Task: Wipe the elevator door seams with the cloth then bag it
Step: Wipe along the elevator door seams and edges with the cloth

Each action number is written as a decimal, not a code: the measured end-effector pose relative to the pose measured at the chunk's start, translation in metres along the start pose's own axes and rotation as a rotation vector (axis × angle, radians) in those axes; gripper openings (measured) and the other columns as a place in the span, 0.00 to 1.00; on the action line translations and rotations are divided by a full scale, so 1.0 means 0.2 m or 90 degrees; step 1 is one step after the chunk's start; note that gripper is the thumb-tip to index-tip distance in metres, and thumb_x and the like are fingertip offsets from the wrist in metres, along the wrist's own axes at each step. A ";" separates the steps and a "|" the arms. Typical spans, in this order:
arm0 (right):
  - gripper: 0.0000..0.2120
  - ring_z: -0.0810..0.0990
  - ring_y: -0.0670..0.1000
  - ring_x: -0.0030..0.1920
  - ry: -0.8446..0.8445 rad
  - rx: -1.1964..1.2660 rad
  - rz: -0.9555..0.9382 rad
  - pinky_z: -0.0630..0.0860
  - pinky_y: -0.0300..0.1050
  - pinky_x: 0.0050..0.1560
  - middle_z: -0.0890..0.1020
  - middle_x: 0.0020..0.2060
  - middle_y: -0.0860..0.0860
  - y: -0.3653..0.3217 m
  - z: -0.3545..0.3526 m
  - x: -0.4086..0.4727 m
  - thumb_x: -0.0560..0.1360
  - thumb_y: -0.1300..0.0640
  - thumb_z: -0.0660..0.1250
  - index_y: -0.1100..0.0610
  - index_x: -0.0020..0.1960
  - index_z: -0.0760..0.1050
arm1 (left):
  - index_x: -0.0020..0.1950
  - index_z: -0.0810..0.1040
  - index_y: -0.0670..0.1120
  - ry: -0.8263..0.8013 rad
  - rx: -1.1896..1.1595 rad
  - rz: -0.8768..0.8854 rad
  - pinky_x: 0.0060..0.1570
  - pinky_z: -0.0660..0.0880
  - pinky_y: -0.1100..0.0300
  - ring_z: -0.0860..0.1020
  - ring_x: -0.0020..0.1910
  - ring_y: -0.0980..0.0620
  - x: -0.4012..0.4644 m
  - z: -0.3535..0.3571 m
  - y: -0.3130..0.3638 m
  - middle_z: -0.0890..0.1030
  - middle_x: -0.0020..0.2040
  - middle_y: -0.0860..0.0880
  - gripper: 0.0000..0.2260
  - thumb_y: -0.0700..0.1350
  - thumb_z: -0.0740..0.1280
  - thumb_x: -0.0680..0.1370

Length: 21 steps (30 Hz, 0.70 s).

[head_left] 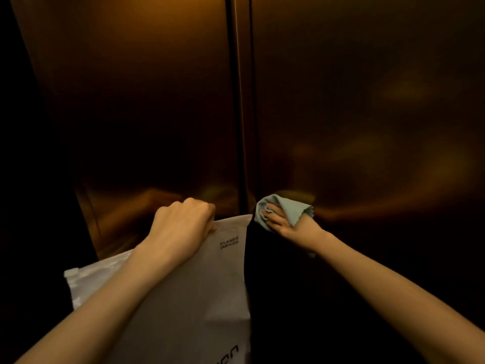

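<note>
Right hand [286, 222] has the pale blue cloth [287, 208] pinched in its fingers low down, just right of the vertical door seam [242, 114], while the left hand [183, 224] is fisted on the white bag [183, 298] top edge right beside it, so bagging looks like a short move left.

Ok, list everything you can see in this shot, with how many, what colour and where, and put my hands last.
Elevator door panels: two, brown metallic, filling the view ahead.
Centre seam: one, dark, vertical between the panels.
Bag: one, white with dark lettering, lower centre, upper edge gripped by the left hand.
Cloth: one, pale blue-green, right of the seam, low on the right panel.
Left hand: one, fist closed on the bag's upper edge.
Right hand: one, fingers on the cloth at the door.
</note>
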State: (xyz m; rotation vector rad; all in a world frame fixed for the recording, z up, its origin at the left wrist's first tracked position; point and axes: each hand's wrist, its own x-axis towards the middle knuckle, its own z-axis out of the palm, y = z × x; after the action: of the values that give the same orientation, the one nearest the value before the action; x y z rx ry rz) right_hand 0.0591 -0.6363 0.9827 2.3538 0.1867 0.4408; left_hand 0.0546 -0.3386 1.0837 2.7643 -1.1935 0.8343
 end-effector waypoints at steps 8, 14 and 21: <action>0.24 0.63 0.59 0.72 0.171 0.024 0.126 0.52 0.57 0.72 0.66 0.72 0.57 -0.01 -0.03 -0.46 0.75 0.65 0.53 0.63 0.72 0.61 | 0.47 0.71 0.53 0.012 -0.091 0.013 0.34 0.70 0.56 0.76 0.41 0.50 -0.11 0.13 0.08 0.74 0.46 0.55 0.09 0.55 0.56 0.80; 0.34 0.52 0.57 0.75 0.247 0.083 0.376 0.49 0.55 0.75 0.57 0.75 0.56 0.00 -0.23 -0.99 0.72 0.73 0.63 0.63 0.74 0.55 | 0.48 0.73 0.54 0.013 -0.225 0.090 0.33 0.73 0.56 0.76 0.40 0.51 -0.16 0.22 0.32 0.75 0.44 0.55 0.07 0.55 0.59 0.78; 0.28 0.53 0.53 0.75 0.164 0.134 0.633 0.57 0.54 0.72 0.58 0.75 0.55 -0.02 -0.26 -1.53 0.76 0.66 0.57 0.63 0.75 0.57 | 0.49 0.71 0.55 -0.031 -0.256 0.112 0.36 0.70 0.58 0.78 0.45 0.51 -0.17 0.27 0.75 0.75 0.47 0.56 0.08 0.56 0.56 0.79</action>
State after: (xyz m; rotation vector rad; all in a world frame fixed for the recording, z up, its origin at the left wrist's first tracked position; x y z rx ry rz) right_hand -0.2445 -0.6786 0.9355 2.4403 -0.8983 1.2340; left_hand -0.0418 -0.4337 0.9934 2.3947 -1.4436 0.4699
